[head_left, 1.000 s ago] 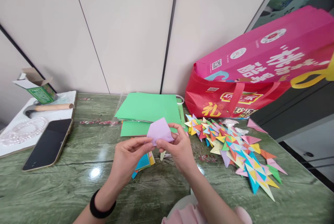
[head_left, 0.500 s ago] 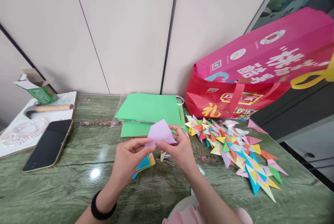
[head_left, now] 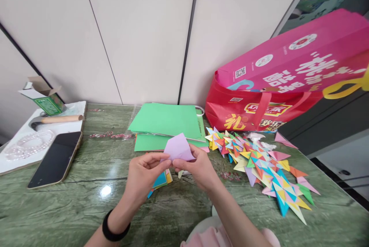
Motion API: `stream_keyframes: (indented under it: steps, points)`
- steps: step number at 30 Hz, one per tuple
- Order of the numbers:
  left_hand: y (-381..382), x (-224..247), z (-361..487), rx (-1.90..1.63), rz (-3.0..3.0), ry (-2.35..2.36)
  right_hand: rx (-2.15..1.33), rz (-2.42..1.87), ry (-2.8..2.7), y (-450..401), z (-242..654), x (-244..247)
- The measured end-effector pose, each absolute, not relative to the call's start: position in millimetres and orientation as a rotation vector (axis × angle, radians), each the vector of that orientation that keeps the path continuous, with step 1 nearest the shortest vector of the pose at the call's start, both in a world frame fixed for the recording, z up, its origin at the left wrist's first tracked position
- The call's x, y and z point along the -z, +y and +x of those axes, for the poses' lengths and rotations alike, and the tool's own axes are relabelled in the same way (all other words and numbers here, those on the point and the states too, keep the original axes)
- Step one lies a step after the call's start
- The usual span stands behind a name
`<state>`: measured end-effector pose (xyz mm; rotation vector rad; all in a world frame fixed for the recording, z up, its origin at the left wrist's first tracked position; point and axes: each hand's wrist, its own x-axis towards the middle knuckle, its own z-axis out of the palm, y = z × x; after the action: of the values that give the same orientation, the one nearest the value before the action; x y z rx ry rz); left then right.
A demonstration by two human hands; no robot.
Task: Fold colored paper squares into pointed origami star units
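Observation:
A folded piece of light purple paper [head_left: 178, 147] is held up between my two hands over the middle of the table. My left hand [head_left: 144, 172] pinches its lower left corner between thumb and fingers. At the lower right edge, my right hand [head_left: 200, 166] grips it, with the thumb in front. Small coloured papers [head_left: 161, 180] lie below, partly hidden by my hands. Green sheets [head_left: 167, 120] are stacked behind. To the right spreads a cluster of folded, pointed paper pieces [head_left: 259, 162] in many colours.
On the left, a phone [head_left: 54, 159] overlaps a white board [head_left: 14, 166] bearing a wooden-handled tool [head_left: 60, 119], beads [head_left: 30, 145] and an open green box [head_left: 49, 103]. Red [head_left: 221, 105] and pink [head_left: 259, 66] bags stand at the back right, against the wall.
The right fingers have come lower and closer around the purple paper's right edge. The whole view has shifted slightly.

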<state>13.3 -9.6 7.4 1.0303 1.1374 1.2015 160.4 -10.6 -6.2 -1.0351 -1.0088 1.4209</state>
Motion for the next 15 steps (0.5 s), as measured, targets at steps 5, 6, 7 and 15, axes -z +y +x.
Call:
stream_keyframes:
  steps: [5, 6, 7, 15]
  points:
    - [-8.4, -6.8, 11.4, -1.190, 1.028, 1.168, -1.495, -1.042, -0.974, -8.6, 166.2, 7.3]
    - [-7.7, -6.5, 10.8, -1.193, 1.024, 1.171, -1.507, -1.034, -0.963, -8.0, 167.4, 7.7]
    - [-6.9, -6.1, 10.0, -1.194, 1.018, 1.173, -1.524, -1.021, -0.952, -7.4, 168.4, 7.9]
    - [-1.4, -5.3, 3.3, -1.171, 0.918, 1.166, -1.669, -0.882, -0.930, -4.9, 173.3, 4.6]
